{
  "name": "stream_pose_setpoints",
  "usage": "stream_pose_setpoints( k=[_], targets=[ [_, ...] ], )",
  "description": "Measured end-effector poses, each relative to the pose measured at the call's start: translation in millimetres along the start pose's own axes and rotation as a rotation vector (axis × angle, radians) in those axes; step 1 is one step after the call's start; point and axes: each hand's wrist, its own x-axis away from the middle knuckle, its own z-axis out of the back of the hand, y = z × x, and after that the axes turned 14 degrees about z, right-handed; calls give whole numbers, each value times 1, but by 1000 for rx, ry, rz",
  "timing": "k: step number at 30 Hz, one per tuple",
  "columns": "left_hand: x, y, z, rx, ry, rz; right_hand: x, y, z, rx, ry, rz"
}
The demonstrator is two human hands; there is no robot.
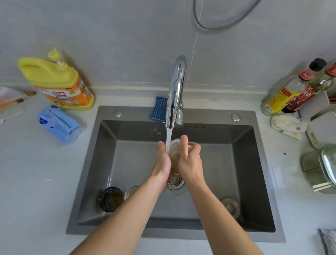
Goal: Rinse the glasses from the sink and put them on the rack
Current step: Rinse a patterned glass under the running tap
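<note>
Fingers (183, 148) of right hand (189, 161) wrap a clear glass (173, 158); left hand (162, 165) presses flat against its other side. Glass sits between both palms under faucet (176, 90) stream, over the sink (261, 180) drain. Best to turn the mouth up into the flow, rotate, then tip out. Contents unclear. Dark glass (110, 198) at sink's near-left holds brownish liquid; small clear glass (131, 192) beside it waits.

Bright, even daylight fills the scene, with soft, faint shadows inside the sink (261, 180). Glare streaks the chrome faucet (177, 86). The wide-angle lens bends the wall tile lines and bench (21, 173) edges outward. Fine detail is slightly soft, most at the corners.
</note>
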Motion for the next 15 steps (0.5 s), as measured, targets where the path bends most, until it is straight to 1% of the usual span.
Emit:
stream_pose_setpoints(
  k=[1,3,5,6,8,9,11,12,15],
  targets=[
    [-6,-1,-1,-8,21,-36,3,2,-3,17,-1,13],
    [-6,1,0,-32,64,-93,8,6,-8,81,-58,54],
    [3,0,6,43,-5,-33,10,7,-6,179,-129,86],
    [7,0,10,62,-47,-13,9,7,-4,170,-160,107],
    [8,-1,19,93,-109,7,6,5,-3,30,-204,130],
    [10,0,21,123,-113,6,3,4,-4,-50,-206,119],
    [13,2,24,173,-138,17,-2,-3,-7,-164,-155,56],
    [11,4,26,170,-143,31,-4,-5,-9,-180,-117,29],
    [18,6,26,68,-103,15,-7,-8,-19,-183,7,-66]
  ],
)
